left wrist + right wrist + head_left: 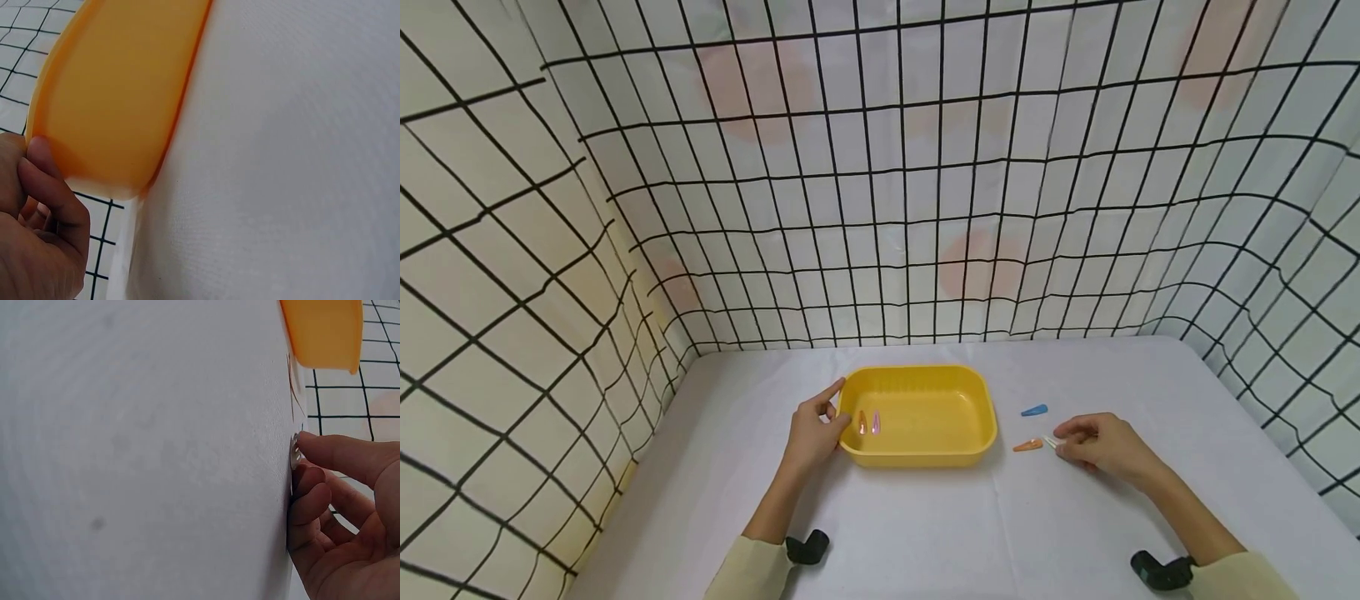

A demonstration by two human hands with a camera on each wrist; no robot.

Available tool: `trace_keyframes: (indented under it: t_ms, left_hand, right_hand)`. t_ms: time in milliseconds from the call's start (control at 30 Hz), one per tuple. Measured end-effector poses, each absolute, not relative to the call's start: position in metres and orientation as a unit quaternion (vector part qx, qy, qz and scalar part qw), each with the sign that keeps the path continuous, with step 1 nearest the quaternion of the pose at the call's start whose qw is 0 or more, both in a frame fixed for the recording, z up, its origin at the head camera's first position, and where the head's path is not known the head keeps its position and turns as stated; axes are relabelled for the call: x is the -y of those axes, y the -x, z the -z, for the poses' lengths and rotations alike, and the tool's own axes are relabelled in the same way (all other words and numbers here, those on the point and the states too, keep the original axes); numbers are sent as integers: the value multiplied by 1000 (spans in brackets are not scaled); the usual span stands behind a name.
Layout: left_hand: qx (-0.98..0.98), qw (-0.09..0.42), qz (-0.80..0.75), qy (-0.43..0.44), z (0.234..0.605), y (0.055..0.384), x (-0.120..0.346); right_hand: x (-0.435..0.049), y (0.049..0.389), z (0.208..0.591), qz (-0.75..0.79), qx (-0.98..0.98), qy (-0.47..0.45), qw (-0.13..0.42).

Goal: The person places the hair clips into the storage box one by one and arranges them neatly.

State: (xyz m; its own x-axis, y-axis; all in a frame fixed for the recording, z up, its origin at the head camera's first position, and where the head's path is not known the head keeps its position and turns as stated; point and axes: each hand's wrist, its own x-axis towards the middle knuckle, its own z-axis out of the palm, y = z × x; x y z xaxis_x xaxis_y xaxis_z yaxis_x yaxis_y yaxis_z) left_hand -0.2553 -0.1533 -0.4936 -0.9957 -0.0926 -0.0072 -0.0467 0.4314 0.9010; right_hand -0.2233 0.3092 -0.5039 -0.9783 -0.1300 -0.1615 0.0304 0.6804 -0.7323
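A yellow plastic tray (917, 459) stands on the white-covered table, an orange hair clip (862, 422) and a pink hair clip (876, 422) lying in its left part. My left hand (811, 432) grips the tray's left rim, thumb over the edge. To the right of the tray, my right hand (1108, 447) pinches a white hair clip (1050, 442) between thumb and fingers, right at the tabletop. In the right wrist view this clip (295, 453) shows at the thumb tip. Beside it lie another orange hair clip (1028, 446) and, farther back, a blue hair clip (1034, 410).
Black wire grid panels (880, 221) with white cloth behind them enclose the table (925, 533) at the back and both sides. A dark wrist camera is strapped at each sleeve cuff.
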Motion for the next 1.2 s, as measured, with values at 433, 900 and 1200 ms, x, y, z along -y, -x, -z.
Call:
trace_keyframes:
  t_ms: [433, 900, 1200]
  left_hand:
    - [847, 26, 530, -39, 493, 256, 153]
    - [843, 28, 536, -35, 493, 255, 154]
    - [845, 27, 533, -38, 493, 255, 153]
  right_hand:
    - [-304, 222, 502, 361, -928, 44, 81]
    - [-305, 224, 505, 368, -926, 31, 74]
    - [-305, 225, 502, 388, -918, 26, 86]
